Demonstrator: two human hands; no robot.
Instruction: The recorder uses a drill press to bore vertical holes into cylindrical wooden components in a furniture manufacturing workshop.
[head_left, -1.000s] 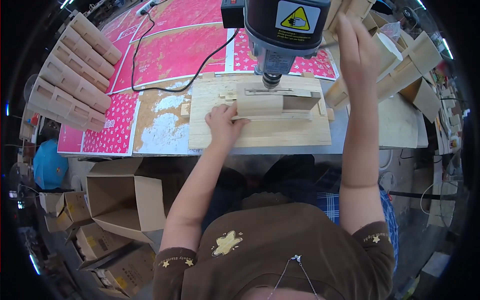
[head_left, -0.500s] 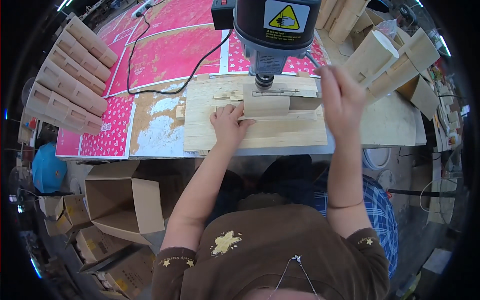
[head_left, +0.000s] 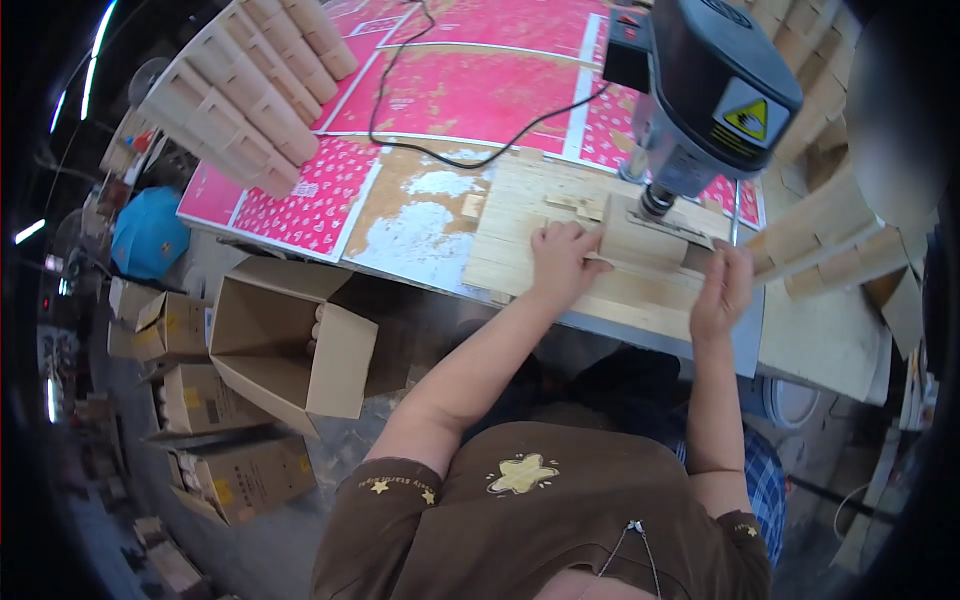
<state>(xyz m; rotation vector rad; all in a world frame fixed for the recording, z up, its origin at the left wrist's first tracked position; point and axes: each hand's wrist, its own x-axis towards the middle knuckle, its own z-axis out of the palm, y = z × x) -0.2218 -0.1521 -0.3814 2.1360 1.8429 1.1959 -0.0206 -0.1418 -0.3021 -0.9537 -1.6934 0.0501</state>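
Note:
A pale wooden piece with a rounded side and a rectangular cutout [head_left: 640,243] lies on a flat wooden board [head_left: 510,225], beneath the chuck [head_left: 656,201] of a black drill press [head_left: 725,85]. My left hand [head_left: 566,260] grips its left end, thumb along the near side. At the opposite end, my right hand [head_left: 724,288] has its fingers closed on the piece near the cutout. A thin slotted strip runs along the top under the chuck; the bit's tip cannot be made out.
Notched wooden tubes [head_left: 245,100] stand in a row at the left of the pink-covered table [head_left: 460,95]. More tubes [head_left: 840,250] are at the right. A black cable [head_left: 470,165] crosses the tabletop. Open cardboard boxes [head_left: 340,365] and a blue umbrella-like thing [head_left: 150,235] are at lower left.
My right hand has come down from its raised place beside the drill press to the right end of the wooden piece. My left hand stays on its end. The view has turned and shifted.

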